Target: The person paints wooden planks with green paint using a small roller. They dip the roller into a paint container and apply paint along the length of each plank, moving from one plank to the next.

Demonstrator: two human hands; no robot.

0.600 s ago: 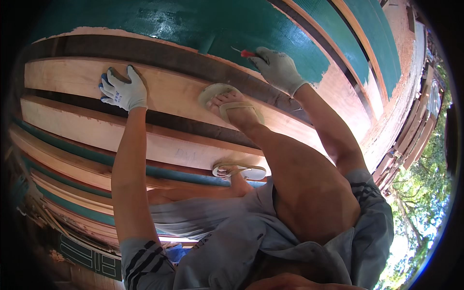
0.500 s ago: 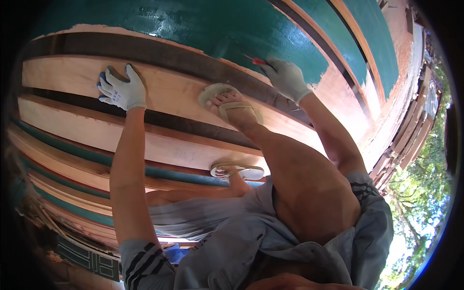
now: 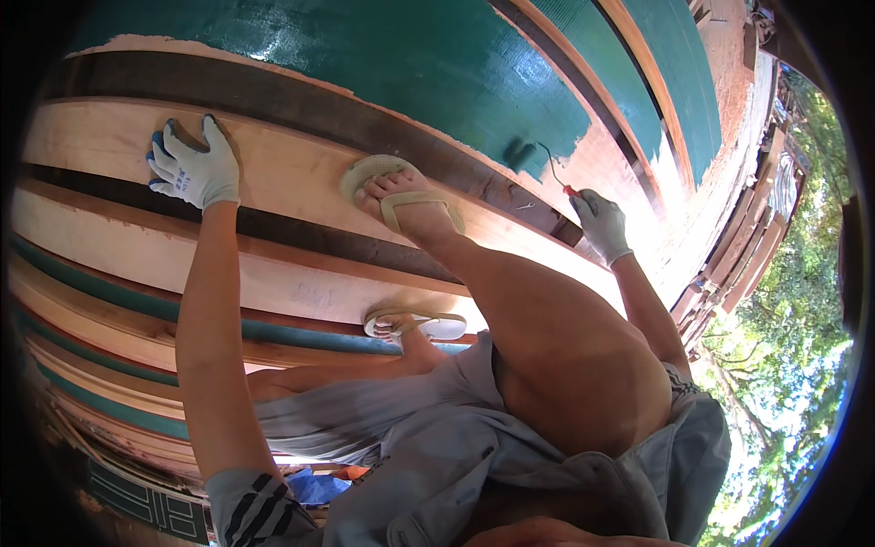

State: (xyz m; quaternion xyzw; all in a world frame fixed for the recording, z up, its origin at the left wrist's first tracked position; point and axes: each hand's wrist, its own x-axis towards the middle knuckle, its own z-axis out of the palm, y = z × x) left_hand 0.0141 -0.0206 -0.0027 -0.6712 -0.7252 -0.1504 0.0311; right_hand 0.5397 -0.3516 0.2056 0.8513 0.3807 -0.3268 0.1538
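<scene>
Small green-headed, wire-framed paint roller (image 3: pixel 522 156) on the glossy green-painted wooden board (image 3: pixel 392 59); white-gloved right hand (image 3: pixel 602 226) curled round its red handle (image 3: pixel 571 190), likely keeping the glove clear of that wet-looking surface. White-and-blue-gloved left hand (image 3: pixel 196 170), fingers spread, rests on the bare pale wooden plank (image 3: pixel 287 164), probably for balance.

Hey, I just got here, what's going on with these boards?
A person in work gloves is working at long boards. Their right hand holds a paint roller by its red handle, the roller head on the glossy green paint of a wide board, whose near right end is bare wood. The left hand, holding nothing, appears to rest on an unpainted plank.
</scene>
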